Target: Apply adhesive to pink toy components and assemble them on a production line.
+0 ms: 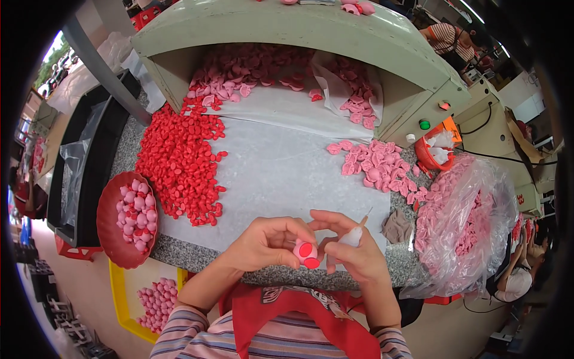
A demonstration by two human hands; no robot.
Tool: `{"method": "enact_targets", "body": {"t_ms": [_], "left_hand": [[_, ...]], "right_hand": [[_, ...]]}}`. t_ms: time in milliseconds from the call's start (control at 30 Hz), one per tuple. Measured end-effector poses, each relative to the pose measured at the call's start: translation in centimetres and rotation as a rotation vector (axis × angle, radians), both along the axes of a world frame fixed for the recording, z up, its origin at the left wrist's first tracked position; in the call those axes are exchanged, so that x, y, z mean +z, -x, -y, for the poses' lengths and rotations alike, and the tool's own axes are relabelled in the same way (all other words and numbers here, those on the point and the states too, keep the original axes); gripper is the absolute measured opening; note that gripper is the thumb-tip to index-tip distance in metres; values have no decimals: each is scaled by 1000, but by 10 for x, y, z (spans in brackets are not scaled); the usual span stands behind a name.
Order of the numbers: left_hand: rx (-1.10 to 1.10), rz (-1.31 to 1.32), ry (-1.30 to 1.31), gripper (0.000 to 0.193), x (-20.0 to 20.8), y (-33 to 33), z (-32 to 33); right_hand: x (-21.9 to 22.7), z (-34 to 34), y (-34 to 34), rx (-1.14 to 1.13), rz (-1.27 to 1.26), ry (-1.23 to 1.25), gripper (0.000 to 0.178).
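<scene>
While your left hand (267, 242) pinches the pink-and-red figure (302, 253) over the near edge of the counter (190, 253), likely keeping its red ovals (311, 262) exposed, your right hand (363, 256) grips a white bottle (352, 237), nozzle (364, 220) angled away, perhaps for clearance.

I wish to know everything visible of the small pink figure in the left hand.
The small pink figure is rounded and smooth, perhaps plastic. Two flat red ovals sit on it, one above the other. The left hand holds it between thumb and fingers, by the near edge of the table. The right hand is close beside; whether it touches the figure is unclear.
</scene>
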State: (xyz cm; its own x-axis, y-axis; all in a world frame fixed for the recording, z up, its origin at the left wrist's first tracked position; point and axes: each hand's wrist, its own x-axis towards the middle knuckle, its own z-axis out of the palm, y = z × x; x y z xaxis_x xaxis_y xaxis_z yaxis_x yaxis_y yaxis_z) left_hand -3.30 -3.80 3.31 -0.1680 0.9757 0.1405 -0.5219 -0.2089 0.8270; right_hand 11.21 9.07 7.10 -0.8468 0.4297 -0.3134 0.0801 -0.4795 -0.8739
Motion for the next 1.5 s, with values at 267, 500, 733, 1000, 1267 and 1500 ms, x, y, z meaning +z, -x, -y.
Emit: {"method": "enact_targets", "body": {"t_ms": [267,500,733,1000,1267,1500], "left_hand": [[-328,186,246,35,9,11,-3],[-399,119,234,35,8,15,-7],[-435,98,273,32,1,14,-7],[-427,104,298,29,-3,13,-7],[-468,108,265,41,-8,11,-7],[-484,136,322,60,-4,19,-11]], "right_hand": [[14,-6,8,350,191,72,53],[13,-9,4,403,224,87,50],[5,-6,2,423,241,89,35],[-2,-6,3,420,256,113,34],[-11,-9,0,464,284,187,33],[-13,-1,2,448,228,163,33]]}}
